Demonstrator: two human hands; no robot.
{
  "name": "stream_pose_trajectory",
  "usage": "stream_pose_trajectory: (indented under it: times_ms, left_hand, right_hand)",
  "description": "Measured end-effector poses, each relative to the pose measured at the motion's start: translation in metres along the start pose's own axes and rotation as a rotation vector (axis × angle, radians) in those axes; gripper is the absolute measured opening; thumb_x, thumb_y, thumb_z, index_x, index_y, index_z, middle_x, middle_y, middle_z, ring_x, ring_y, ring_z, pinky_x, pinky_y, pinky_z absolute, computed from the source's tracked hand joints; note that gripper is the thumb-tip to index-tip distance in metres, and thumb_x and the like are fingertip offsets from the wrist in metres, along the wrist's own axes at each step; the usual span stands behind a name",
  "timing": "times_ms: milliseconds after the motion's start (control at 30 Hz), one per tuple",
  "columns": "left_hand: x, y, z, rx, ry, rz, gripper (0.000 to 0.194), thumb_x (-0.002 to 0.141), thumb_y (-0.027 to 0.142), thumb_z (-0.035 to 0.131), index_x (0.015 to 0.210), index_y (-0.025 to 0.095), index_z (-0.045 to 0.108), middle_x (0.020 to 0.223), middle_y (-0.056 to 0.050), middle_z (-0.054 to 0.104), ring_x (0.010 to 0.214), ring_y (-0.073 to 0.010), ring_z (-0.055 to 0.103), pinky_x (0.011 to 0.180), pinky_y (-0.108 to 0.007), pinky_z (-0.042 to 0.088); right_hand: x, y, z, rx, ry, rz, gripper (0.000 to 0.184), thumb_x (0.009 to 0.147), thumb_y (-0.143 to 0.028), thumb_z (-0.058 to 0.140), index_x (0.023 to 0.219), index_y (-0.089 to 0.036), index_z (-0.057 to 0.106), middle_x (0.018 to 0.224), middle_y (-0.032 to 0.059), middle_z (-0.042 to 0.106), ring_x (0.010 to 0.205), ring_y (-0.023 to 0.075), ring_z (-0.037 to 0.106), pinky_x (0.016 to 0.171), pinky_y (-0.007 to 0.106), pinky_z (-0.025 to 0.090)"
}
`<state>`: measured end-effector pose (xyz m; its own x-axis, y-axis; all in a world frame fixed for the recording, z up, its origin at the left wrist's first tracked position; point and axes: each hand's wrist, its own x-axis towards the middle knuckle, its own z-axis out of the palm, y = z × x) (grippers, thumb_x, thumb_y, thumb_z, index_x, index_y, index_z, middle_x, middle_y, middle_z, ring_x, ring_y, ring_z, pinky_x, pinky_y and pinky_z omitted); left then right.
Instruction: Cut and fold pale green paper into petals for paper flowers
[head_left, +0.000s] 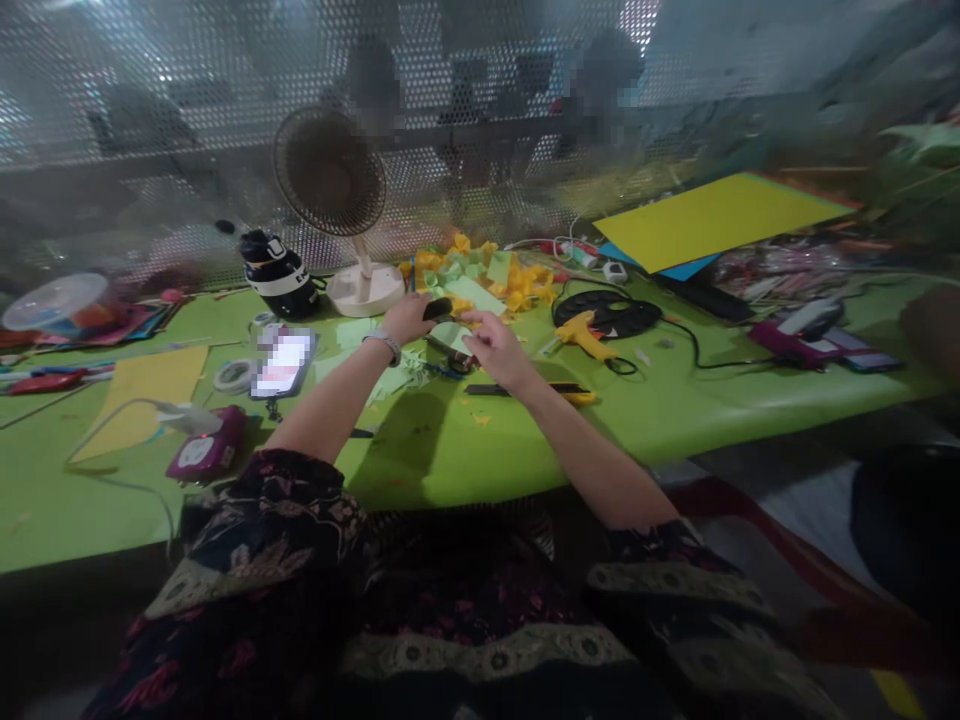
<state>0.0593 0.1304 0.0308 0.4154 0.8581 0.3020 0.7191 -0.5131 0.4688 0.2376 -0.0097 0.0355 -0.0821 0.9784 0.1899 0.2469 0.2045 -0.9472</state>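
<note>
My left hand [409, 322], a band on its wrist, is closed over the worktop beside a dark rounded object [437, 309], which seems to be in its fingers. My right hand [496, 352] faces it, thumb and finger pinched at a small light green paper piece [454, 337]. Just below the hands lies a dark tool, too blurred to name, among green paper scraps [401, 375]. A yellow and black utility knife [576, 393] rests under my right wrist. Behind the hands is a heap of yellow and green paper pieces [480, 275].
A fan [365, 290] and a dark bottle [279, 280] stand at the back. Left are a phone [285, 362], a tape roll [234, 375] and a purple box with a plug [210, 445]. Right are a yellow glue gun [589, 337], a black cable reel [634, 315] and yellow sheets [720, 220].
</note>
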Motion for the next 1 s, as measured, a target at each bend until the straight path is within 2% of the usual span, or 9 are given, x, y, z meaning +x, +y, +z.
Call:
stream_pose_trajectory:
  times_ms: [67,133,200,267,333,400,600,800,1000]
  left_hand:
    - [-0.015,0.008,-0.011,-0.073,0.109,-0.037,0.035,0.084,0.024,0.064,0.118,0.017,0.066,0.129,-0.017,0.069,0.125,-0.031,0.059,0.109,-0.044,0.042]
    - [-0.039,0.02,-0.023,-0.305,0.163,-0.106,0.026,0.093,0.029,0.056,0.114,0.017,0.066,0.118,-0.014,0.073,0.112,-0.0248,0.066,0.101,-0.039,0.049]
    - [-0.069,0.032,-0.031,-0.588,0.111,-0.174,0.033,0.099,0.044,0.05,0.112,0.017,0.064,0.105,-0.012,0.074,0.1,-0.0216,0.069,0.089,-0.036,0.053]
    - [-0.099,0.041,-0.034,-0.714,0.069,-0.219,0.041,0.092,0.051,0.063,0.114,0.017,0.063,0.099,-0.009,0.074,0.091,-0.0196,0.069,0.082,-0.033,0.053]
    - [-0.121,0.045,-0.031,-0.759,0.016,-0.245,0.052,0.08,0.045,0.079,0.119,0.017,0.06,0.093,-0.006,0.073,0.084,-0.0177,0.068,0.076,-0.03,0.051]
    - [-0.134,0.043,-0.024,-0.829,-0.002,-0.242,0.054,0.076,0.037,0.082,0.12,0.015,0.06,0.082,-0.002,0.071,0.076,-0.0153,0.066,0.074,-0.029,0.05]
    - [-0.138,0.032,-0.007,-1.054,-0.023,-0.298,0.047,0.076,0.025,0.081,0.118,0.017,0.063,0.077,0.002,0.069,0.076,-0.013,0.068,0.083,-0.032,0.054]
    - [-0.141,0.032,-0.004,-1.183,-0.036,-0.375,0.04,0.079,0.019,0.079,0.117,0.019,0.066,0.084,0.0,0.071,0.08,-0.0133,0.07,0.081,-0.031,0.056]
    - [-0.142,0.03,-0.006,-1.264,-0.056,-0.367,0.043,0.078,0.017,0.081,0.118,0.017,0.066,0.081,0.001,0.07,0.076,-0.0113,0.07,0.08,-0.028,0.055]
  right_hand:
    - [0.0,-0.001,0.001,0.003,-0.006,0.013,0.035,0.092,-0.023,0.05,0.126,-0.019,0.053,0.078,0.0,0.064,0.062,0.0154,0.063,0.069,0.03,0.052]
    - [0.0,-0.002,0.002,0.008,-0.015,0.024,0.035,0.093,-0.022,0.047,0.127,-0.019,0.054,0.08,0.0012,0.066,0.063,0.0161,0.063,0.068,0.03,0.052]
    - [-0.002,-0.003,0.004,-0.006,-0.022,0.018,0.036,0.093,-0.022,0.045,0.128,-0.02,0.055,0.079,0.0008,0.065,0.064,0.0164,0.063,0.065,0.029,0.051]
    - [-0.004,-0.003,0.007,-0.04,-0.032,-0.014,0.036,0.093,-0.022,0.045,0.127,-0.02,0.056,0.075,-0.0009,0.063,0.064,0.0162,0.062,0.064,0.028,0.049]
    - [-0.007,-0.004,0.01,-0.064,-0.079,-0.036,0.037,0.094,-0.022,0.046,0.129,-0.019,0.055,0.073,-0.0016,0.062,0.066,0.0158,0.063,0.065,0.028,0.05]
    - [-0.01,-0.003,0.014,-0.07,-0.153,-0.035,0.038,0.095,-0.021,0.046,0.132,-0.017,0.053,0.076,-0.0005,0.064,0.068,0.0159,0.064,0.066,0.029,0.051]
    - [-0.011,0.006,0.017,-0.072,-0.252,-0.043,0.036,0.096,-0.021,0.049,0.132,-0.018,0.051,0.076,-0.0007,0.064,0.068,0.0154,0.064,0.065,0.029,0.051]
    - [-0.013,0.004,0.017,-0.03,-0.222,0.016,0.032,0.096,-0.018,0.051,0.129,-0.02,0.053,0.081,0.0009,0.065,0.069,0.0149,0.064,0.068,0.03,0.054]
    - [-0.011,0.009,0.019,0.016,-0.193,-0.002,0.03,0.096,-0.016,0.054,0.126,-0.017,0.055,0.079,0.0006,0.064,0.066,0.0145,0.063,0.065,0.03,0.053]
